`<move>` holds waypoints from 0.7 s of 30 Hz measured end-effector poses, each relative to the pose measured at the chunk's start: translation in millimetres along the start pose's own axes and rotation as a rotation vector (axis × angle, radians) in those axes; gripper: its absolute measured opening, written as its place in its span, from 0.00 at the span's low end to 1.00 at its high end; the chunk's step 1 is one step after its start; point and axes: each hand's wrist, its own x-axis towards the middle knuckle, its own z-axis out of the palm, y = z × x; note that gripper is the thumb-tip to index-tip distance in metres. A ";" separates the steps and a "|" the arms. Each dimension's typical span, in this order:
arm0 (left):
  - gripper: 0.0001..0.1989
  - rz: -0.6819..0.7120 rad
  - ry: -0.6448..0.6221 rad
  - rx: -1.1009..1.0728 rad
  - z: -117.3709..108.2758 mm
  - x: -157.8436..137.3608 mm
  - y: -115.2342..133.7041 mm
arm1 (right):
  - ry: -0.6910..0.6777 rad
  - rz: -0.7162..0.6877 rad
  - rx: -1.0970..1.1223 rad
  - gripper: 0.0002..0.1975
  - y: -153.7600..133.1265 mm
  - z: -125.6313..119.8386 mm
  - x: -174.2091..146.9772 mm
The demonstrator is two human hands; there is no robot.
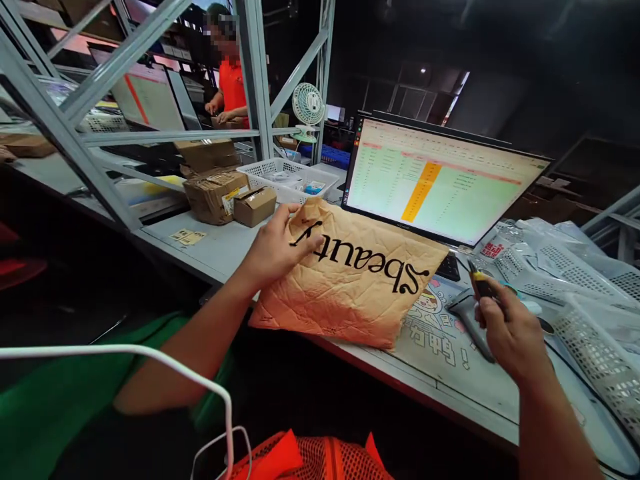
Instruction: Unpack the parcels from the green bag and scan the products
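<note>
Brown cardboard boxes (209, 197) sit on the pale grey desk (205, 257). The left hand (275, 247) grips the upper left corner of a peach-coloured, crinkled mailer bag (345, 300) with black lettering, held over the desk's front edge before a wide black-framed monitor (445, 187). A grey plastic handheld device (473, 327) lies just beside the right hand (515, 333), which is closed around a slim black-and-yellow cutter (483, 283). White perforated plastic baskets (593, 340) stand farthest right.

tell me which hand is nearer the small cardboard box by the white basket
Left. The left hand, gripping the package, is just on the near side of the small cardboard box; the right hand, holding a cutter, is far to the right, past the package.
</note>
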 end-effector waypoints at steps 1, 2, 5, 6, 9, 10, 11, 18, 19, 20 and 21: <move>0.32 0.014 -0.033 -0.022 -0.3 4.1 8.2 | 0.048 -0.101 0.038 0.27 -24.1 -12.1 4.8; 0.32 0.031 -0.054 -0.030 0.3 7.1 16.4 | 0.072 -0.215 0.064 0.25 -49.5 -20.6 10.1; 0.22 0.126 0.017 0.078 7.9 5.2 38.8 | 0.033 -0.473 0.095 0.22 -118.0 -26.0 29.9; 0.18 0.172 0.066 0.139 11.5 0.6 44.3 | 0.006 -0.524 0.087 0.22 -134.5 -23.3 36.6; 0.11 0.336 0.174 0.291 21.1 -17.5 49.5 | -0.018 -0.592 0.028 0.22 -161.8 -13.2 50.1; 0.10 0.395 0.187 0.320 23.1 -22.6 47.5 | -0.008 -0.598 0.004 0.22 -165.0 -10.9 51.7; 0.09 0.456 0.194 0.336 24.5 -26.4 44.4 | 0.004 -0.600 -0.018 0.23 -166.1 -9.7 52.2; 0.07 0.601 0.252 0.252 20.8 -28.3 22.0 | 0.071 -0.379 -0.211 0.25 -107.2 -16.8 70.6; 0.09 0.548 0.295 0.247 18.2 -28.3 18.5 | 0.101 -0.287 -0.256 0.26 -86.1 -17.0 76.2; 0.10 0.486 0.341 0.235 15.1 -28.4 14.1 | 0.133 -0.194 -0.299 0.26 -63.1 -15.9 80.4; 0.12 0.425 0.384 0.217 11.5 -28.7 8.6 | 0.158 -0.116 -0.332 0.27 -39.8 -12.8 82.1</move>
